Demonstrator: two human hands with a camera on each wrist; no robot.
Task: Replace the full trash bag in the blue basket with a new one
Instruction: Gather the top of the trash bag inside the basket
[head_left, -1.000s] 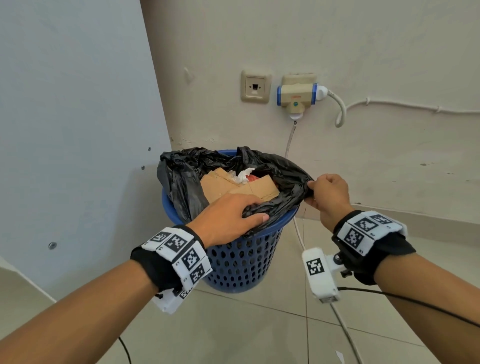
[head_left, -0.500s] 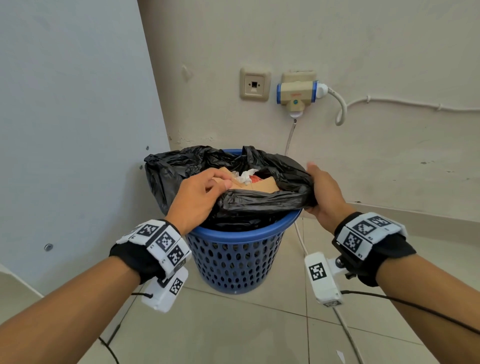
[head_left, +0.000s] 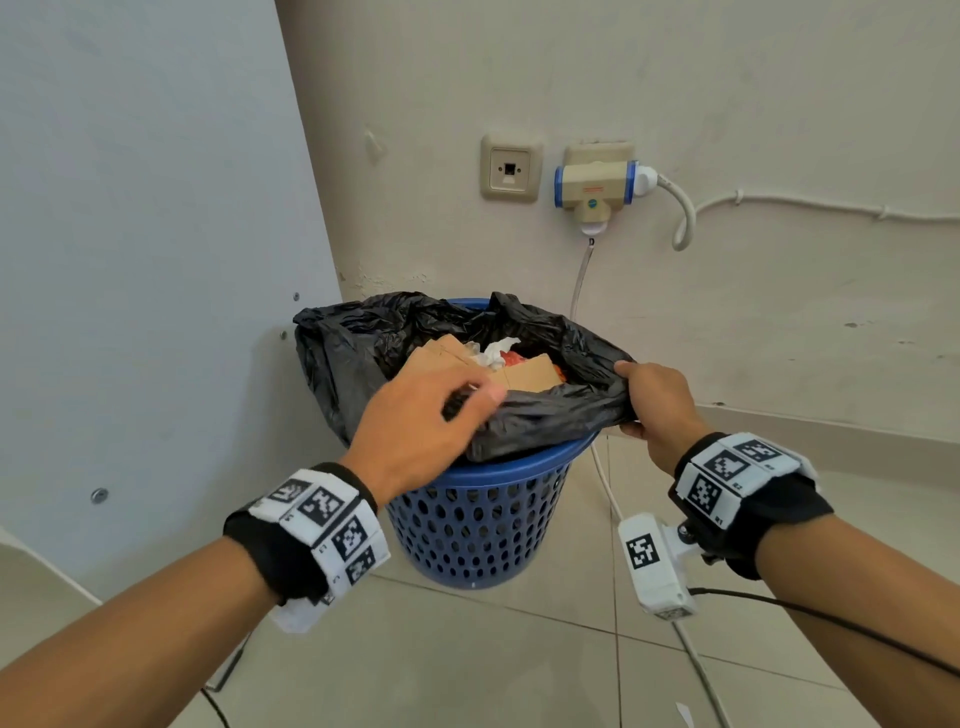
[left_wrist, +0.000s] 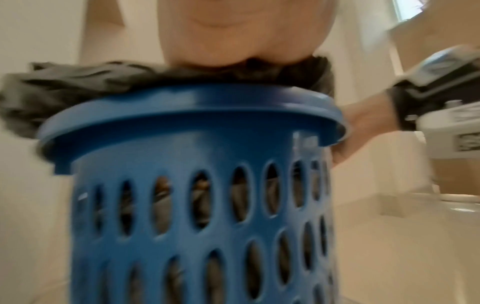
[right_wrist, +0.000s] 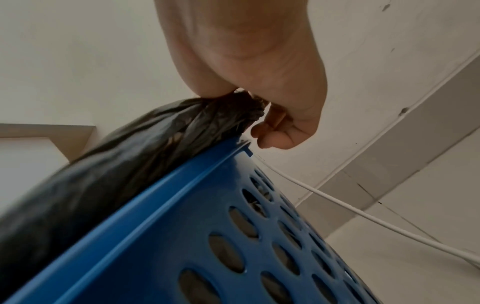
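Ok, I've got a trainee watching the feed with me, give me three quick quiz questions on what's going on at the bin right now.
1. True or false: the black trash bag has already been lifted clear of the blue basket.
2. Which hand grips the bag's edge at the basket's right side? A) left hand B) right hand C) neither
3. Fill in: the flat brown item showing in the bag's mouth is ____.

Key
1. False; through the basket's holes, the bag still shows inside.
2. B; the right hand bunches the plastic there, while the left hand is at the near edge.
3. Cardboard.
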